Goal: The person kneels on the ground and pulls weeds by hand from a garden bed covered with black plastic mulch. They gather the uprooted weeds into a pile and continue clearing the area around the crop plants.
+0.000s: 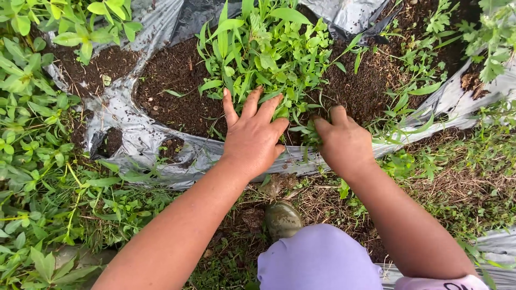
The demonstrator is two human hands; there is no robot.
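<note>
Leafy weeds (263, 53), crumbly dark soil (177, 91), crinkled plastic sheet (123, 134), fingers (252, 104) splayed

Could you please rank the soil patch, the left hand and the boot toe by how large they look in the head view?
1. Soil patch.
2. Left hand.
3. Boot toe, partly hidden and nearer the camera, so only roughly placed.

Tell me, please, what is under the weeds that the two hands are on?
Dark soil shows around the weeds, inside a torn grey plastic sheet. The left hand lies flat and the right hand is closed on stems; roots and the soil beneath them are hidden.
</note>
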